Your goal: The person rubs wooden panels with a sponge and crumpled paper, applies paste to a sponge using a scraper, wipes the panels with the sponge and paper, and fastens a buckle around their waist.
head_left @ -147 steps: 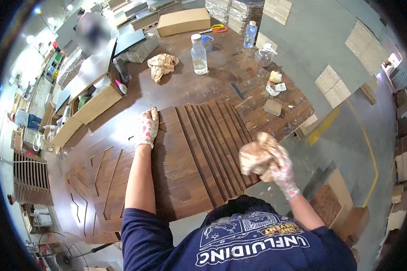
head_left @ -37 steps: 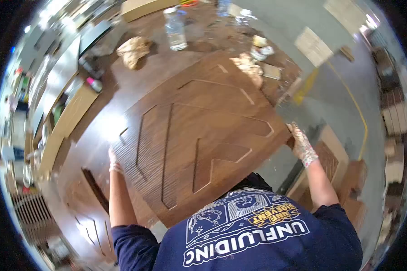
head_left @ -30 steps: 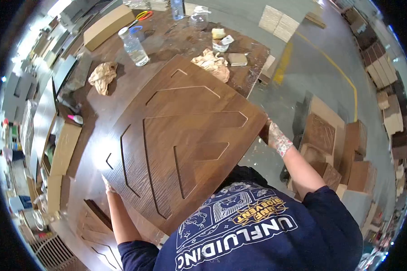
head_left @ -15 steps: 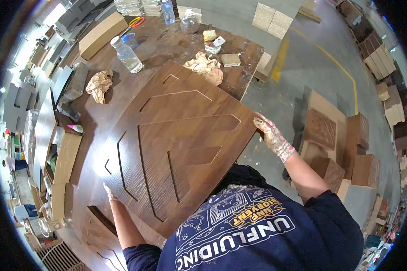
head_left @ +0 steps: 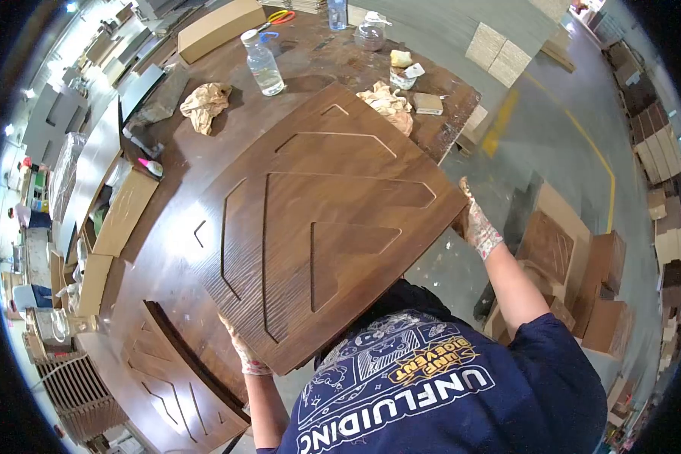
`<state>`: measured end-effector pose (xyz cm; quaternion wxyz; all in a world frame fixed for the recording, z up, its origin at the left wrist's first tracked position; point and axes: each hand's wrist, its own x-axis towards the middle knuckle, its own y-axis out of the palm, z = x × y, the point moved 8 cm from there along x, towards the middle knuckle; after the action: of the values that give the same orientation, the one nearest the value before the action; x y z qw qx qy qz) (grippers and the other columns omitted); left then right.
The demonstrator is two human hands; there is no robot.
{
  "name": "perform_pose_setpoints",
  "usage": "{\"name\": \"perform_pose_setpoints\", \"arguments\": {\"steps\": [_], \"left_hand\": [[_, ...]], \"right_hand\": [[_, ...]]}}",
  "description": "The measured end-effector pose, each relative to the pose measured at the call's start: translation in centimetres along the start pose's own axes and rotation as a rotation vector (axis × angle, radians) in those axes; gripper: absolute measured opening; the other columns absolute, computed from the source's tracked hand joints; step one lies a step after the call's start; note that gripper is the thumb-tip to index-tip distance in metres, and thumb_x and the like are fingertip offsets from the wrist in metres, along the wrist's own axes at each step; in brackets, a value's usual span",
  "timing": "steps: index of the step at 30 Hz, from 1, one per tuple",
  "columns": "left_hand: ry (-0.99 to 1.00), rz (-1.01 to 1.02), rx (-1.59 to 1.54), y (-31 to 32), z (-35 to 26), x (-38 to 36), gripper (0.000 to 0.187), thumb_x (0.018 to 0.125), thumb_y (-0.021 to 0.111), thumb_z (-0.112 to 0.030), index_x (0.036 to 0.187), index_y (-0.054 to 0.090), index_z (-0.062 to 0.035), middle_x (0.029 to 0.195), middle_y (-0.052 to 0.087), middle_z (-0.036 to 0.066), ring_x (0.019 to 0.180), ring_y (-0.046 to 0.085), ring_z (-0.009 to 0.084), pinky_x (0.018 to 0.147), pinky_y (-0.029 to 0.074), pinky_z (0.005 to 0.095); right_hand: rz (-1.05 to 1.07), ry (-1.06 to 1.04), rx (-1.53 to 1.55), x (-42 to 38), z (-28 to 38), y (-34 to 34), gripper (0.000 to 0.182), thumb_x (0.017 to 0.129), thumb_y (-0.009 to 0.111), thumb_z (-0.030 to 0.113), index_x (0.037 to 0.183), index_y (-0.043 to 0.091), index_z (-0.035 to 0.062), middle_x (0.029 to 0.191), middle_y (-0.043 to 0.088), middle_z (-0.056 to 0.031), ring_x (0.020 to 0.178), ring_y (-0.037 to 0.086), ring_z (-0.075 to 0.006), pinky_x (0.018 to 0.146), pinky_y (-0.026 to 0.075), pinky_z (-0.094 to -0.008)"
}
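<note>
A large dark-brown wooden panel (head_left: 340,208) with angular grooves fills the middle of the view, tilted over the worktable (head_left: 166,178). My right hand (head_left: 480,225), in a patterned glove, grips its right corner, with the fingers partly hidden at the edge. At the lower left edge, my gloved left hand (head_left: 242,349) holds the same panel, its fingers along the side and partly covered. Another grooved panel (head_left: 163,378) lies to the lower left, apart from my hands.
Crumpled cloths (head_left: 205,107), a clear bottle (head_left: 262,64), a small cup (head_left: 405,76) and a sanding block (head_left: 428,104) sit on the table. An open cardboard box (head_left: 129,212) stands left. Cartons and panels (head_left: 545,246) are on the floor to the right.
My left hand has shifted along the panel's edge to its lower left corner. The view has moved, and more of the second panel shows. My right hand stays at the right corner.
</note>
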<state>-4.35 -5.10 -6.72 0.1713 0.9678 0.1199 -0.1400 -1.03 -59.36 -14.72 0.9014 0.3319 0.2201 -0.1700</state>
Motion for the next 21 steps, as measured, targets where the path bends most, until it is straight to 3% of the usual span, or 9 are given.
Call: {"name": "perform_pose_setpoints", "arguments": {"steps": [4, 6, 7, 9, 14, 16, 17, 21], "left_hand": [[0.089, -0.086, 0.035, -1.4, 1.7, -2.3, 0.054, 0.096, 0.048, -0.031, 0.140, 0.032, -0.0052, 0.123, 0.051, 0.012, 0.110, 0.055, 0.0227, 0.088, 0.052, 0.0393], [0.229, -0.069, 0.358, -2.7, 3.1, -2.7, 0.059, 0.098, 0.044, -0.043, 0.146, 0.028, -0.0124, 0.136, 0.045, 0.010, 0.120, 0.049, 0.0249, 0.101, 0.043, 0.0410], [0.324, -0.050, 0.552, -3.0, 3.4, -2.9, 0.060, 0.097, 0.046, -0.042, 0.146, 0.029, -0.0102, 0.136, 0.045, 0.011, 0.122, 0.047, 0.0258, 0.103, 0.041, 0.0416], [0.607, -0.135, 1.191, -0.4, 0.7, -4.8, 0.070, 0.083, 0.068, -0.029, 0.138, 0.038, 0.0026, 0.132, 0.047, 0.015, 0.122, 0.047, 0.0270, 0.104, 0.038, 0.0378], [0.496, -0.158, 0.890, -0.5, 1.9, -5.7, 0.069, 0.084, 0.066, -0.031, 0.138, 0.039, 0.0014, 0.135, 0.046, 0.016, 0.126, 0.044, 0.0308, 0.107, 0.034, 0.0403], [0.578, -0.181, 1.094, 1.2, 1.1, -6.5, 0.064, 0.085, 0.062, -0.032, 0.137, 0.043, -0.0002, 0.137, 0.047, 0.016, 0.129, 0.040, 0.0337, 0.111, 0.028, 0.0434], [0.583, -0.197, 1.161, 1.2, 1.5, -6.8, 0.064, 0.088, 0.060, -0.033, 0.140, 0.039, -0.0018, 0.137, 0.047, 0.014, 0.129, 0.042, 0.0297, 0.111, 0.029, 0.0416], [0.180, -0.204, 0.143, -1.5, 4.4, -6.3, 0.065, 0.094, 0.053, -0.038, 0.146, 0.032, -0.0043, 0.143, 0.042, 0.011, 0.131, 0.041, 0.0252, 0.110, 0.031, 0.0390]], "right_hand": [[-0.126, 0.033, 0.011, -2.7, 1.6, 4.0, 0.052, 0.100, 0.043, 0.047, 0.130, 0.053, 0.0067, 0.128, 0.059, -0.0080, 0.114, 0.057, -0.0232, 0.100, 0.045, -0.0400], [-0.202, 0.024, 0.078, -3.3, 1.6, 4.7, 0.045, 0.100, 0.044, 0.041, 0.128, 0.055, 0.0065, 0.125, 0.061, -0.0084, 0.111, 0.059, -0.0243, 0.098, 0.047, -0.0402], [-0.206, 0.015, 0.101, -2.9, 1.2, 4.2, 0.044, 0.100, 0.044, 0.039, 0.128, 0.055, 0.0065, 0.126, 0.060, -0.0086, 0.111, 0.059, -0.0247, 0.098, 0.047, -0.0404], [-0.218, 0.005, 0.140, -2.0, 0.7, 2.6, 0.041, 0.100, 0.044, 0.035, 0.128, 0.054, 0.0066, 0.129, 0.059, -0.0091, 0.112, 0.058, -0.0254, 0.098, 0.047, -0.0407], [-0.189, 0.006, 0.071, -0.2, 1.0, 2.1, 0.040, 0.101, 0.039, 0.031, 0.130, 0.052, 0.0072, 0.133, 0.056, -0.0086, 0.118, 0.054, -0.0264, 0.100, 0.045, -0.0415], [-0.187, 0.046, 0.088, 1.0, 1.2, 1.7, 0.041, 0.101, 0.039, 0.031, 0.131, 0.051, 0.0073, 0.134, 0.054, -0.0079, 0.120, 0.053, -0.0268, 0.102, 0.043, -0.0411], [-0.201, 0.061, 0.085, 1.3, 1.4, 1.9, 0.041, 0.101, 0.039, 0.031, 0.132, 0.051, 0.0072, 0.135, 0.054, -0.0074, 0.120, 0.052, -0.0271, 0.103, 0.042, -0.0408], [-0.289, -0.068, -0.056, 2.3, 2.9, 0.4, 0.044, 0.101, 0.039, 0.032, 0.134, 0.050, 0.0044, 0.136, 0.053, -0.0084, 0.122, 0.050, -0.0255, 0.107, 0.037, -0.0388]]}}
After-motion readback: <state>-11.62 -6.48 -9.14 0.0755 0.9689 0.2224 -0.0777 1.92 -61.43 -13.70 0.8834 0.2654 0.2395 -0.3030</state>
